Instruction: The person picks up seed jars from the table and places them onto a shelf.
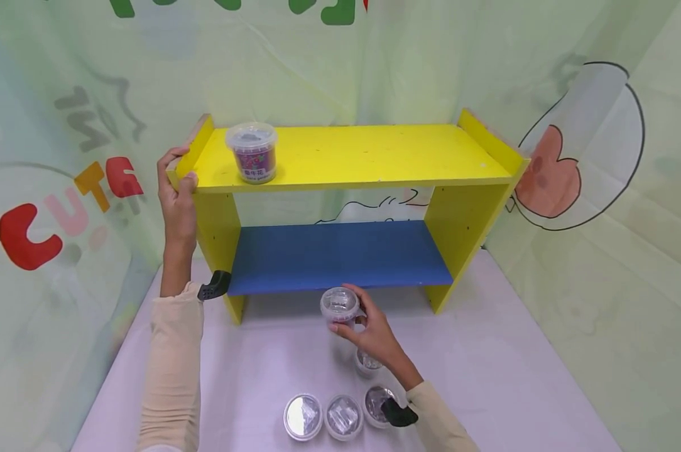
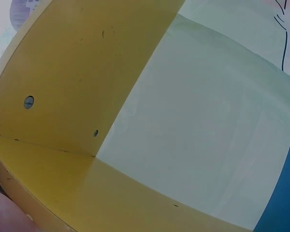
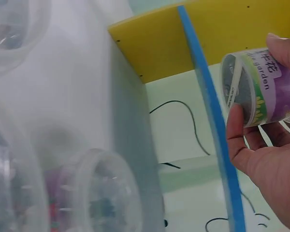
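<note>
My left hand (image 1: 178, 198) grips the left end of the yellow top board (image 1: 352, 154) of a small two-tier shelf, thumb at its front corner. In my right hand (image 1: 376, 336) is a clear-lidded plastic tub (image 1: 339, 306), held between thumb and fingers just in front of the blue lower shelf (image 1: 340, 256). The right wrist view shows that tub (image 3: 266, 87) with a purple and green printed label and dark contents behind its clear bottom. Another such tub (image 1: 254, 152) stands upright on the top board, near its left end.
Several lidded tubs stand on the white table near me: a left one (image 1: 303, 417), a middle one (image 1: 343, 417), a right one (image 1: 379, 405) partly behind my wrist strap, and one (image 1: 369, 362) partly behind my right hand. Printed cloth (image 1: 600, 282) hangs around the table.
</note>
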`<state>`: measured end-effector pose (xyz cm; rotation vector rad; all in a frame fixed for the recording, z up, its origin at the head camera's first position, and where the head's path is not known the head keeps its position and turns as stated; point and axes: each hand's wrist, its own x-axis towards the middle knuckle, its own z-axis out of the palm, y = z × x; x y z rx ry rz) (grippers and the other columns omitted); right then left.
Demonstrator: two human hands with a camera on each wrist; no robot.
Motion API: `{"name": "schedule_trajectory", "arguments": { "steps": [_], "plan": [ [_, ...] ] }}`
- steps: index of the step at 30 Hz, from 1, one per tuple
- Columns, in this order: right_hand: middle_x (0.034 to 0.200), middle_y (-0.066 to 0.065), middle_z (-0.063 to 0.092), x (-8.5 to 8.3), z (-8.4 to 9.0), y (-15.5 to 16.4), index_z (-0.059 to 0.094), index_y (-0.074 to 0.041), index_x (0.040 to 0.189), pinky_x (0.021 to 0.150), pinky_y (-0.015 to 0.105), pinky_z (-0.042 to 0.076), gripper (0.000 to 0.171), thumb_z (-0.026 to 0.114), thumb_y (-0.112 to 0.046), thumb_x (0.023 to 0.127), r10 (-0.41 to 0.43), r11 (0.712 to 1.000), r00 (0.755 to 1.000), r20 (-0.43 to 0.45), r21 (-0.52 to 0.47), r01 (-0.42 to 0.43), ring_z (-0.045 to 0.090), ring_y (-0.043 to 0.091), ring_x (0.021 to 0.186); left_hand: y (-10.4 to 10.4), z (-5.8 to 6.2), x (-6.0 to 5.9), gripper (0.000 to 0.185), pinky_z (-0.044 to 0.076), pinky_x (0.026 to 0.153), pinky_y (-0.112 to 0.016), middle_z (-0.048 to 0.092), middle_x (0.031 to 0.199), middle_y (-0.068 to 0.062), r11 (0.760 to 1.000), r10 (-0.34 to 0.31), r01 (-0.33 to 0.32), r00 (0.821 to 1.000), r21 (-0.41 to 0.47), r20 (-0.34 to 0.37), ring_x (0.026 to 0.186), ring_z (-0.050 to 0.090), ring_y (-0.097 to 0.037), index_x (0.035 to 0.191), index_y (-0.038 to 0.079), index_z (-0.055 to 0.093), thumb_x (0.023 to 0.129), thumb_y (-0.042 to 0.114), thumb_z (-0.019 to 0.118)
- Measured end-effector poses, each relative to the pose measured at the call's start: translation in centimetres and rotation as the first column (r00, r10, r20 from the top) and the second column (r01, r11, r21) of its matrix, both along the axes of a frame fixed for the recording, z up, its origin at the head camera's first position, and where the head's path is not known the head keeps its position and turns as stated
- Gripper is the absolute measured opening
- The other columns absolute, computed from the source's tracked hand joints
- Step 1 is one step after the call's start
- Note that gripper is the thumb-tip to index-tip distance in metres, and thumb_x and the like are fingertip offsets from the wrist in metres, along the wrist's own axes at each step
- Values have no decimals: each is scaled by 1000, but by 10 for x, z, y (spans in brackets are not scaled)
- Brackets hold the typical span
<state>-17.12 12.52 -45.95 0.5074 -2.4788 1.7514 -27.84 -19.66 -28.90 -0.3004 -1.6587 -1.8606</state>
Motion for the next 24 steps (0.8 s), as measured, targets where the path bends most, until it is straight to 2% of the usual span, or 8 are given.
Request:
{"name": "schedule_trajectory", "arguments": {
  "steps": [5,10,17,24],
  "plan": [
    [134,15,52,0,15,-1,36,-14,147,88,30,53,81,79,-10,79,10,998,1000,-5,-55,-11,56,28,117,-1,-1,0,42,51,75,-18,47,124,1,1000,-2,3,1000,-3,7,87,53,-15,130,28,49,92,12,44],
    [135,16,50,-4,34,1,36,-9,145,91,24,51,78,78,-5,80,24,994,999,-43,-109,-29,54,23,119,0,0,0,42,50,75,-17,47,125,1,1000,-1,1,1000,-3,8,87,53,-15,130,28,49,92,11,43],
    [133,20,49,-14,62,7,37,0,142,90,18,50,77,75,8,76,44,981,979,-197,-178,-80,54,8,114,0,0,1,41,52,76,-17,48,123,1,1000,-2,2,1000,1,16,86,54,-15,130,27,49,93,11,44],
    [132,22,47,-22,91,6,38,1,142,91,19,51,77,74,12,75,24,959,949,-315,-261,-111,55,13,113,-1,0,1,41,52,77,-17,48,123,2,1000,3,-3,999,-7,32,86,54,-15,130,28,48,93,12,44]
  ]
}}
